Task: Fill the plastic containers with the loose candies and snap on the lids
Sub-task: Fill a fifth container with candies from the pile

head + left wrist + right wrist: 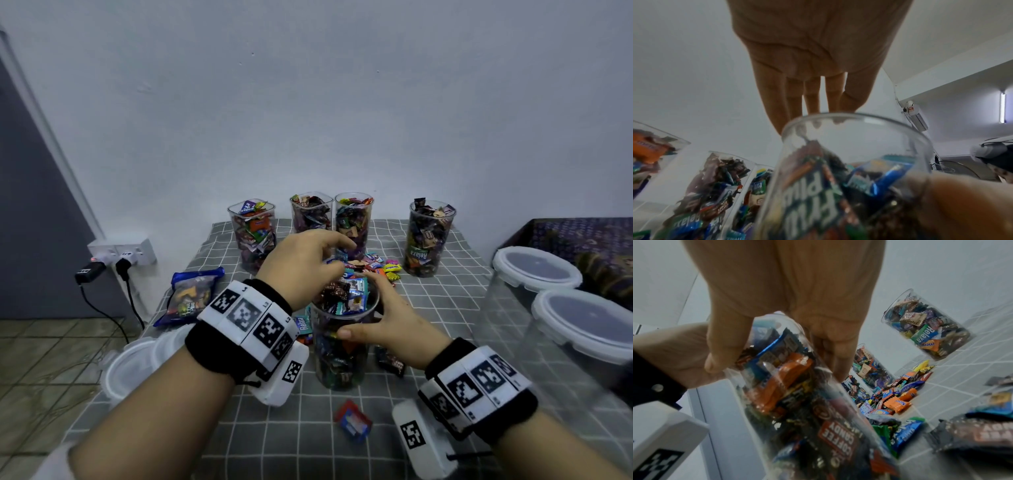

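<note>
Hands at work on the near clear plastic container [342,346], upright at mid-table on the grey checked cloth [445,301]. Right hand [387,322] wrapped round its upper wall, thumb [719,353] on the near side and fingers [836,356] curled round the far side, clamped on it. Left hand [301,263] arched over the open mouth, fingers [813,97] pointing down to the rim and bunched together; cannot tell whether any sweet is pinched between them. Packed to the brim with wrapped candies [346,294]; "COFFEE CANDY" readable on a wrapper [840,433] through the wall. Four more filled, lidless containers at the far edge, the rightmost [428,240] showing a green "Relaxa" wrapper [419,255]. Loose candies [380,265] heaped just beyond the held container, one red-and-blue sweet [352,421] lying near. Blue candy bag [191,294] at left. White-rimmed lids [137,363] at near left; two lidded containers [582,325] at right.
</note>
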Motion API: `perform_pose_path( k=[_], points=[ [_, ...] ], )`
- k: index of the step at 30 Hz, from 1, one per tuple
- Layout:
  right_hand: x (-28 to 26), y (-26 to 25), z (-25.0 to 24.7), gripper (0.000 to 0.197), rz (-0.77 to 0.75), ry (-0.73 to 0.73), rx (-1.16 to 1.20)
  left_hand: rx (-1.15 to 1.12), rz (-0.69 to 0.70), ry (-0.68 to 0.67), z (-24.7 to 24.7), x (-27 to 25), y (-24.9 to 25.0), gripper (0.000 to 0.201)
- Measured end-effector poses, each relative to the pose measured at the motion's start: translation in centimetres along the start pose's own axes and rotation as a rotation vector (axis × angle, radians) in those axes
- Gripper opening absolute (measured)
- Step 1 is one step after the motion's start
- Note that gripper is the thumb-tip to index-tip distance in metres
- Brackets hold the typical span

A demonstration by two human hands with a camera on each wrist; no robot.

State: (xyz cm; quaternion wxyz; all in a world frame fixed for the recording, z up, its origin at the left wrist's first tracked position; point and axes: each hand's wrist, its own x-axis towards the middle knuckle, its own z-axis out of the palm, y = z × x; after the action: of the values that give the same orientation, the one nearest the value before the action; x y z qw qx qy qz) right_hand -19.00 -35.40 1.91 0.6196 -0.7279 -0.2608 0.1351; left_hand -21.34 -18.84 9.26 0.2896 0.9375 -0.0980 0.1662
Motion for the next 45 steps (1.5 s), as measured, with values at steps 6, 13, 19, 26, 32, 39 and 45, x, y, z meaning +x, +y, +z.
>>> perform_pose_path(
  k=[6, 13, 19, 26, 32, 39, 45],
  points=[
    [0.0, -0.1, -0.1, 0.070, -0.005, -0.004, -0.017, 0.078, 0.037, -0.028, 0.4, -0.1, 0.4, 0.018],
    [-0.1, -0.1, -0.1, 0.070, -0.015, 0.002, -0.045, 0.218, 0.084, -0.211, 1.8, -0.1, 0.8, 0.021],
    [-0.2, -0.2, 0.0, 0.067, -0.025, 0.001, -0.025, 0.085, 0.084, 0.051, 1.4, -0.3, 0.2, 0.017],
    [-0.2, -0.6, 0.0, 0.074, -0.002, -0.019, -0.045, 0.123, 0.131, -0.068, 1.5, -1.1, -0.3, 0.018],
    [-0.4, -0.7, -2.1, 0.086, 0.150, -0.158, -0.570, -0.072, -0.042, 0.201, 0.4, -1.8, -2.2, 0.020],
    [-1.3, 0.6, -1.2, 0.107, 0.470, -0.435, -1.109, 0.259, -0.365, -0.240, 1.0, -2.2, -5.7, 0.035],
    [-1.7, 1.3, 0.3, 0.105, 0.427, -0.492, -1.332, 0.369, -0.477, -0.704, 4.2, -2.8, -8.0, 0.085]
  ],
)
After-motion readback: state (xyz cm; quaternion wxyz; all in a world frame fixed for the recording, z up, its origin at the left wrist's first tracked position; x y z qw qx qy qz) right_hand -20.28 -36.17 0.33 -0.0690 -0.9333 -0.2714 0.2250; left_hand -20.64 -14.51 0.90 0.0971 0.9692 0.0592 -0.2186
